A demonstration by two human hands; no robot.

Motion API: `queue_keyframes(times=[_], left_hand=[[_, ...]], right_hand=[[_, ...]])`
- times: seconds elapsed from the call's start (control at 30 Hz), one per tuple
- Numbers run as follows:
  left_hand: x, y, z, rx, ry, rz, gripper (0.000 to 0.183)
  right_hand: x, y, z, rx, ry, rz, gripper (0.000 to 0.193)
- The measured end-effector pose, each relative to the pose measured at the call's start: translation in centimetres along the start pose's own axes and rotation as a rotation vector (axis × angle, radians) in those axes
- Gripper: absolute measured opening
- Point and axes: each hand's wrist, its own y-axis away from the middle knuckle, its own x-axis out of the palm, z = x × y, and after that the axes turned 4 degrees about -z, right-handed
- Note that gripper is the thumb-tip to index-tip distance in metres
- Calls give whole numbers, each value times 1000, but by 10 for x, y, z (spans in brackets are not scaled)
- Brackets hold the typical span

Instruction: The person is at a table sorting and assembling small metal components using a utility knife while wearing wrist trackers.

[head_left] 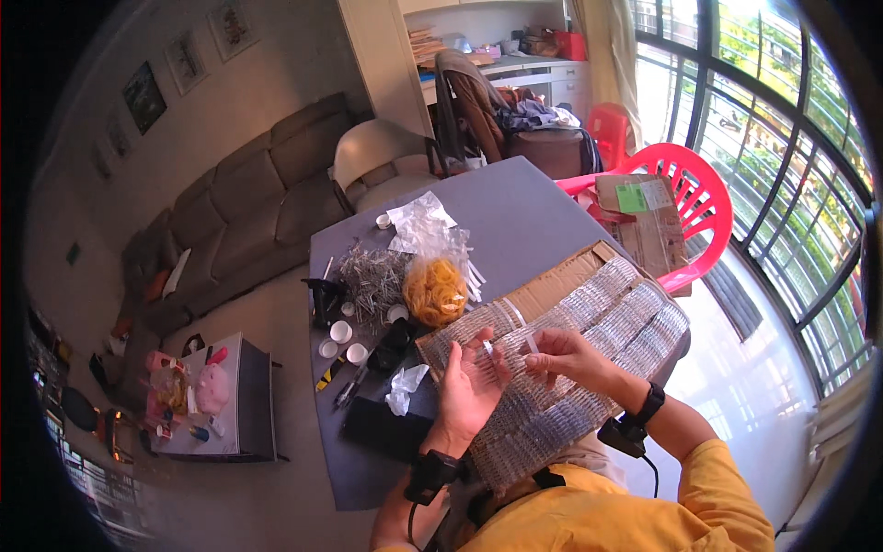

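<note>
Grey tabletop (529, 212) is exposed at the far corner; near right, it is covered by a silver-rowed sheet (552, 425). Above this, a pale strip (532, 344) is pinched by the right hand (572, 357); the left hand (469, 394) is turned palm-up, grip unclear.

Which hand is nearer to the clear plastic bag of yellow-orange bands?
The left hand: it is below the bag and slightly right in the picture. The right hand is below too, but farther right.

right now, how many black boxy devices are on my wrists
2. The left-wrist device sits just behind the left hand; the right-wrist device sits behind the right hand, next to a black watch. No others show on either wrist.
</note>
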Motion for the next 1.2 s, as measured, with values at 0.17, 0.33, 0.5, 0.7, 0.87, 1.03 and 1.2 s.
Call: queue_keyframes(times=[0.17, 0.33, 0.5, 0.7, 0.87, 1.03, 1.2], left_hand=[[4, 1, 1, -9, 0, -40, 44], [4, -1, 5, 98, -49, 18, 37], [3, -5, 9, 186, -94, 23, 33], [-1, -2, 13, 262, -130, 42, 35], [11, 0, 13, 292, -322, -31, 38], [17, 11, 7, 286, -721, -14, 51], [24, 15, 7, 205, -889, -76, 60]], right_hand=[[-8, 1, -7, -6, -29, 12, 22], [10, 1, -17, 37, -3, 81, 24], [16, -7, -22, 54, -76, 5, 28], [17, -9, -28, 91, -205, -61, 31], [8, -7, -32, 45, -360, -68, 26], [10, 0, -23, 12, -362, -121, 24], [5, 4, -26, -49, -284, -94, 27]])
